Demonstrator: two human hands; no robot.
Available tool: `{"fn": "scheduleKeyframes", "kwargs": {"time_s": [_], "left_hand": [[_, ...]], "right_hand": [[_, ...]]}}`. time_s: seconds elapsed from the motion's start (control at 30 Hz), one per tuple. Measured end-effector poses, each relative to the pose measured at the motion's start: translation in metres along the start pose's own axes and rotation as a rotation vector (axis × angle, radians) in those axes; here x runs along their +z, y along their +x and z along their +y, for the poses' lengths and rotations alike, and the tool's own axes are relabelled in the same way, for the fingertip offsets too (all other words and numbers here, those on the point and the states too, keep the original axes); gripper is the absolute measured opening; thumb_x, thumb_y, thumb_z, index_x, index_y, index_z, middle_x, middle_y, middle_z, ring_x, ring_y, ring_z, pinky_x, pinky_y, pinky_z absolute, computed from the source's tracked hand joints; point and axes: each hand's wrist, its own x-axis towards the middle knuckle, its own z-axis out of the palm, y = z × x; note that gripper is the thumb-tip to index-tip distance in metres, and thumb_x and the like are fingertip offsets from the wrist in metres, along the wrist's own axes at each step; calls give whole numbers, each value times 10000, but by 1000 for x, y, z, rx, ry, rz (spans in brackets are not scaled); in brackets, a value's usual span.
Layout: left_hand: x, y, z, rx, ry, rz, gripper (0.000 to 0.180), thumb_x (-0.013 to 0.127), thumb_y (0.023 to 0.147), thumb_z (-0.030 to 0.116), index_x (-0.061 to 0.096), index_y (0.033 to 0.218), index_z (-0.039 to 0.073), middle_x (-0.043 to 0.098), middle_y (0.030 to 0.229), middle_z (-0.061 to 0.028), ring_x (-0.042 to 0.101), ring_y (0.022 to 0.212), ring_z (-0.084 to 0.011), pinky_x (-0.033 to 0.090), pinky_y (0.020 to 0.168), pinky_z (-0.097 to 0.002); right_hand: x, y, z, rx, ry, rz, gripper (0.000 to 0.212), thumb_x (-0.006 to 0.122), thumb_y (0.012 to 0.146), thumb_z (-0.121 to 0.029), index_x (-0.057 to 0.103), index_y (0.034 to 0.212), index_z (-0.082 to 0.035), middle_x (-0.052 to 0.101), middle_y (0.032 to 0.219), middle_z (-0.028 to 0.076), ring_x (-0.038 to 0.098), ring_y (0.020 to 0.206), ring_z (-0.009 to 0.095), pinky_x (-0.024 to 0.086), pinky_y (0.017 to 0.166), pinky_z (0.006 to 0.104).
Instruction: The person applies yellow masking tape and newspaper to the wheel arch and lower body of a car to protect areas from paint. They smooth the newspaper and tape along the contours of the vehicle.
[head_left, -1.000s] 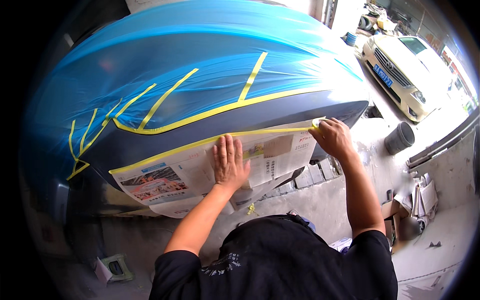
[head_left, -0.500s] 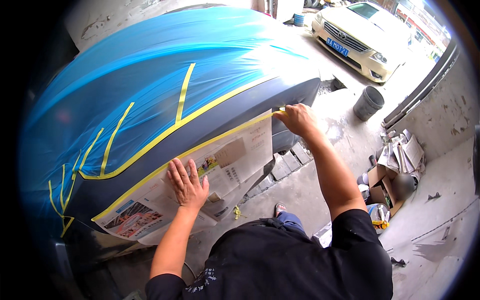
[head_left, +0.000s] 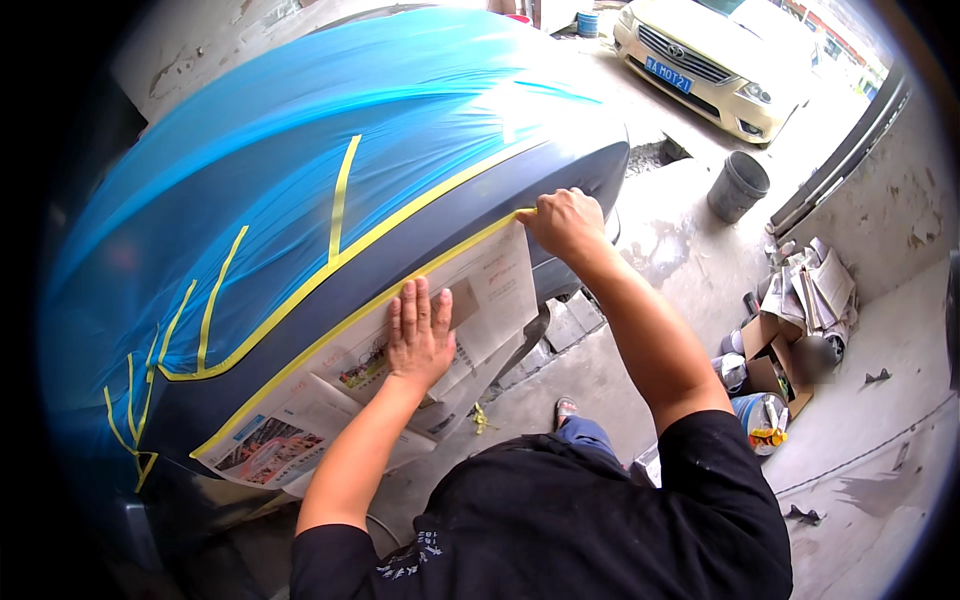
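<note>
"Fingers first: how are yours?"

"On my left hand (head_left: pixel 419 343), slightly spread, flat on the newspaper (head_left: pixel 508 285) along the dark panel (head_left: pixel 440 231). On my right hand (head_left: pixel 567 222), curled at its top corner; what they pinch is hidden, so I can't tell."

"And the counts?"

"One yellow tape strip (head_left: pixel 465 247) on the newspaper's top edge, one bucket (head_left: pixel 738 190), one cream car (head_left: pixel 700 55) cut off above. My left forearm (head_left: pixel 362 450) hides some newspaper."
</note>
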Motion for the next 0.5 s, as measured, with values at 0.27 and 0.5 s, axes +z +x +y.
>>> {"fn": "scheduleKeyframes", "kwargs": {"time_s": [0.27,0.5], "left_hand": [[20,93,49,108,-259,25,580,651,833,258,491,1348,42,397,1472,-248,334,1404,-389,246,1171,-506],[-33,169,44,-66,-547,24,322,648,856,167,625,1157,55,642,1085,-111,597,1047,-306,451,882,-445]], "right_hand": [[11,-2,7,-109,59,99,299,617,901,-346,653,881,-49,702,802,148,688,839,314,549,699,423],[-6,-31,33,-311,233,233,83,571,874,-165,595,901,-91,606,863,138,675,753,327,531,639,432]]}}
